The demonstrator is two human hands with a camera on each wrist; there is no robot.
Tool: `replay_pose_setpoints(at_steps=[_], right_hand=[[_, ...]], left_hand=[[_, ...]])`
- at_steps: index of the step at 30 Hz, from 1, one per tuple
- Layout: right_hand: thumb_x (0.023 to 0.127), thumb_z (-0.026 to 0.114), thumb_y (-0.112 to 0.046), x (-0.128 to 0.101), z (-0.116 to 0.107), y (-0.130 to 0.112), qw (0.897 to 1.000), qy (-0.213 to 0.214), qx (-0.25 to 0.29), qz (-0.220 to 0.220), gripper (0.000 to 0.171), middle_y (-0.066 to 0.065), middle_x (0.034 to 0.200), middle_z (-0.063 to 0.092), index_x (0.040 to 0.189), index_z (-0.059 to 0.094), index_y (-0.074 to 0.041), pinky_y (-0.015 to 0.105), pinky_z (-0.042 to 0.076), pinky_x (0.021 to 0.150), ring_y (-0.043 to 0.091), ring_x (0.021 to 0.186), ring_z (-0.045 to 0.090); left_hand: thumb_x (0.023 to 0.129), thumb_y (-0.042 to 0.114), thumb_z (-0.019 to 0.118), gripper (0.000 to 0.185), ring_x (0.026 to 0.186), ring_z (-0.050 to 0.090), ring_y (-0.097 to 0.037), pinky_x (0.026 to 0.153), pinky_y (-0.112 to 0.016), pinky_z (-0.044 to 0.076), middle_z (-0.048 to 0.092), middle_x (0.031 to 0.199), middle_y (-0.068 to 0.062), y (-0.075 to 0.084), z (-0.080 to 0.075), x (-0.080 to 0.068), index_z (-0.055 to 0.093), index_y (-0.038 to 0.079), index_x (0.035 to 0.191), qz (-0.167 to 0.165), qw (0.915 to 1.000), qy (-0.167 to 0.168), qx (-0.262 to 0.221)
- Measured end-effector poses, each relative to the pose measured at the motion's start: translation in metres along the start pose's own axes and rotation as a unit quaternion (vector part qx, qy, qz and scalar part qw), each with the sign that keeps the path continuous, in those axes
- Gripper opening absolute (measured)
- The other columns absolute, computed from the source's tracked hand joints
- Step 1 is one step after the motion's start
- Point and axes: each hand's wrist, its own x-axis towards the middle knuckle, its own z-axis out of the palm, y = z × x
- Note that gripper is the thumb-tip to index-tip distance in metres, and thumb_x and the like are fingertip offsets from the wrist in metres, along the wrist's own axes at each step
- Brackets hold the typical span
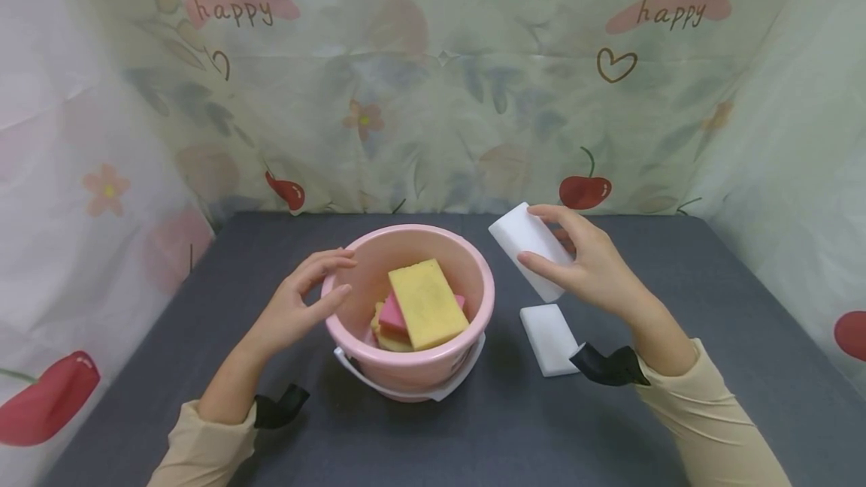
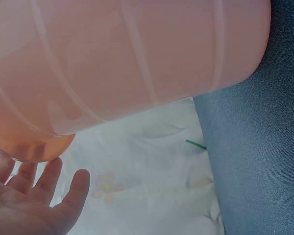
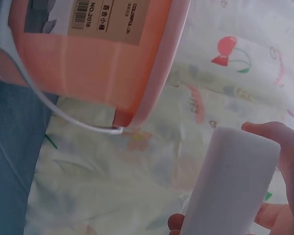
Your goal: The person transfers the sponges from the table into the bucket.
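Note:
A pink bucket (image 1: 413, 367) stands upright in the middle of the dark table. Inside it lie yellow sponges, the topmost a yellow sponge (image 1: 428, 305), with a pink sponge (image 1: 392, 316) beneath. My left hand (image 1: 298, 303) is at the bucket's left rim, fingers loosely extended, some over the edge. In the left wrist view its fingers (image 2: 48, 176) are spread near the rim. My right hand (image 1: 591, 261) pinches a white sponge block (image 1: 531, 246) above the table, right of the bucket. A second white sponge block (image 1: 549, 340) lies flat on the table below it.
The bucket's pale handle (image 1: 440, 394) hangs down at the front. A label (image 3: 103, 19) shows on its side in the right wrist view. Behind the dark table (image 1: 433, 449) hangs a patterned curtain (image 1: 440, 81); similar cloth covers both sides.

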Motion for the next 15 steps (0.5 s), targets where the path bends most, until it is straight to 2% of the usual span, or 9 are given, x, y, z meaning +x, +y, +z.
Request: replay_pose_setpoints(at_steps=[11, 15], right_hand=[[0.084, 0.068, -0.024, 0.007, 0.012, -0.014, 1.0, -0.014, 0.009, -0.018, 0.054, 0.009, 0.13, 0.052, 0.132, 0.046, -0.015, 0.044, 0.051, 0.082, 0.028, 0.103, 0.059], [0.083, 0.069, -0.023, 0.008, 0.016, -0.018, 1.0, -0.013, 0.016, -0.022, 0.054, 0.008, 0.13, 0.053, 0.132, 0.047, -0.015, 0.043, 0.051, 0.083, 0.027, 0.103, 0.058]], left_hand=[[0.089, 0.011, 0.06, 0.033, 0.129, 0.04, -0.024, 0.104, -0.055, 0.036, 0.048, 0.137, -0.007, 0.0, 0.0, 0.0, 0.056, 0.009, 0.121, 0.001, 1.0, 0.0, 0.003], [0.089, 0.013, 0.061, 0.033, 0.13, 0.039, -0.023, 0.106, -0.05, 0.036, 0.048, 0.137, -0.006, 0.0, 0.0, 0.0, 0.056, 0.007, 0.121, 0.003, 1.0, 0.003, 0.006]])
